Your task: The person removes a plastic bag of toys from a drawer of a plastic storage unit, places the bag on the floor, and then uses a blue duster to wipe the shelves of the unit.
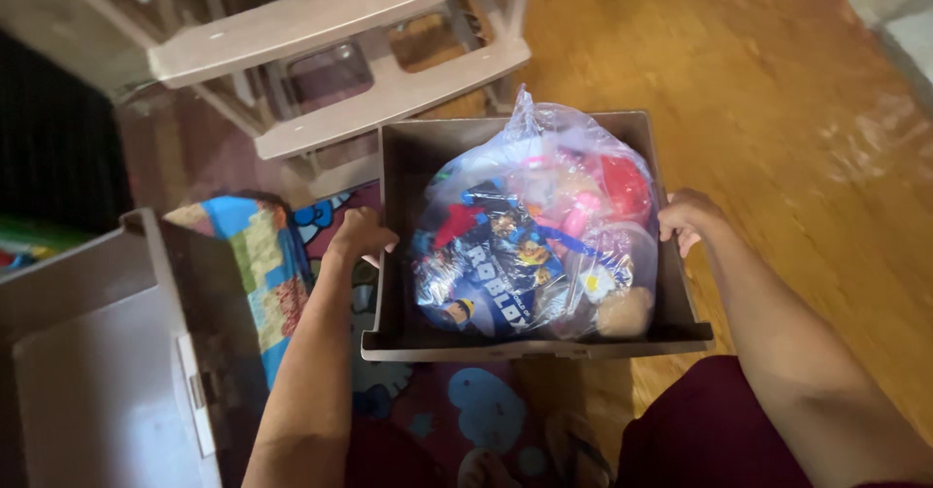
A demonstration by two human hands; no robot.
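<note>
Carrying step in hand, by the look of it: dark brown, square-cornered plastic drawer bin [680, 325] held up off the floor between both arms. Left hand [358, 235] curled over the bin's left wall, fingers wrapped tight on the rim. Right hand [686, 220] closed on the right wall, fingertips hooked over the edge. Inside the bin, filling most of it, a clear crinkled plastic bag knotted at the top [544, 226], stuffed with toys: red and pink shapes, a blue printed packet, something round and tan near the front corner. Glossy film, soft bulging form against the bin's flat rigid walls.

Below and to the left, a patchwork cartoon-print play mat [267, 255]; further left, a grey-brown plastic cabinet with a white latch [117, 371]. Ahead, a pale beige plastic chair frame [389, 99] on warm polished wooden floor [777, 109].

Next move likely calls for level, even hold on both sides, and clearance past the chair.
</note>
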